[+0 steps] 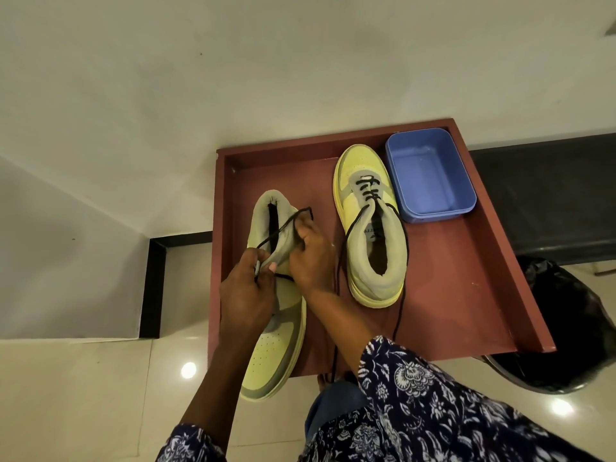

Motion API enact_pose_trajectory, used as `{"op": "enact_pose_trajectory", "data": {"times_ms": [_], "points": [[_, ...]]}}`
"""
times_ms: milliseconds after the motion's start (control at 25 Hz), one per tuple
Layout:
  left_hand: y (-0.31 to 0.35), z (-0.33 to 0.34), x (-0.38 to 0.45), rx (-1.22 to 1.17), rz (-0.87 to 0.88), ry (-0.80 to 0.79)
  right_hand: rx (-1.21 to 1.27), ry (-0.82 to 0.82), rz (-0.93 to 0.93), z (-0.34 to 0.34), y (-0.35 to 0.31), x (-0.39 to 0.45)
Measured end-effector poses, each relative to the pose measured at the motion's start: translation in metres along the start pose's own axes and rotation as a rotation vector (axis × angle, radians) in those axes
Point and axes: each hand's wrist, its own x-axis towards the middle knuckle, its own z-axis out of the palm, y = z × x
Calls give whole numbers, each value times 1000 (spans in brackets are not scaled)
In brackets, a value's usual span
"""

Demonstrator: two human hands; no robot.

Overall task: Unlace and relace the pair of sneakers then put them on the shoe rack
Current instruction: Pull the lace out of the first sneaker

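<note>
Two yellow-and-grey sneakers lie on a reddish-brown tray-like shelf (466, 288). The left sneaker (273, 355) points its toe toward me and hangs over the shelf's front edge. My left hand (245, 295) pinches its black lace (283, 228) near the tongue. My right hand (311, 258) grips the sneaker's grey tongue and collar. The right sneaker (370, 228) points its toe away from me; it is laced at the front, and its loose black lace ends (398, 315) trail over the shelf's front edge.
An empty blue plastic tub (430, 175) stands at the shelf's back right, beside the right sneaker. A bin lined with a black bag (563, 331) sits on the floor to the right. A white wall rises behind, with glossy floor tiles below.
</note>
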Motion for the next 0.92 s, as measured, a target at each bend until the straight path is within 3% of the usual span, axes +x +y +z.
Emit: {"op": "enact_pose_trajectory", "data": {"times_ms": [240, 760, 920], "points": [[-1, 0, 1, -8, -18, -7, 58, 63, -55, 2, 17, -43], [0, -3, 4, -24, -53, -30, -143, -192, 123, -24, -27, 40], [1, -4, 4, -48, -60, -52, -26, -98, 96, -14, -19, 20]]}}
